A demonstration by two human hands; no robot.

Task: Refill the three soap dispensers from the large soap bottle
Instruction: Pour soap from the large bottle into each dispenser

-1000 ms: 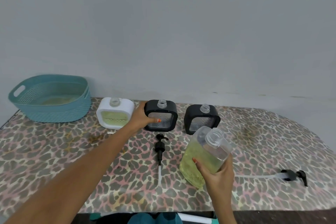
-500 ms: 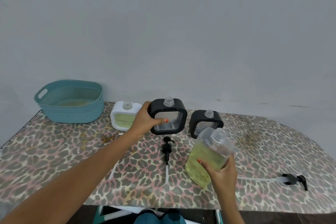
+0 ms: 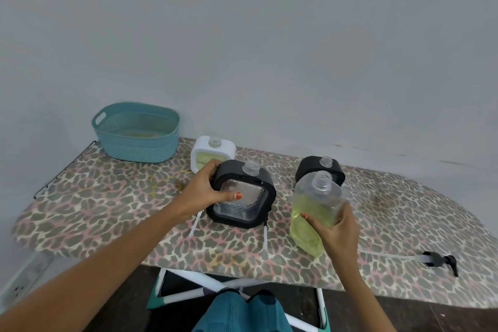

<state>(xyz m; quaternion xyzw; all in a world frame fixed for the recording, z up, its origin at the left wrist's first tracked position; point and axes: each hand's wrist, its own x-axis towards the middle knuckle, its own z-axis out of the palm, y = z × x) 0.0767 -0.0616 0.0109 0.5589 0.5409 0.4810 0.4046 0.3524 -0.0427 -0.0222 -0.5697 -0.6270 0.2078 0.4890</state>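
Head view gives us a leopard-print bench with all three dispenser necks open. Our left hand curls round the left edge of a black-framed square dispenser with a clear ribbed window, thumb pressed on the window. It sits tipped toward us mid-bench and looks empty. Just right of it, our right hand wraps the large clear soap bottle, uncapped and part full of yellow-green soap. Far left, a white square dispenser shows soap inside, so we judge one filled. A second black dispenser behind the bottle hides its level. Two pours seem left, and a black pump head with a clear tube lies unfitted at the near right.
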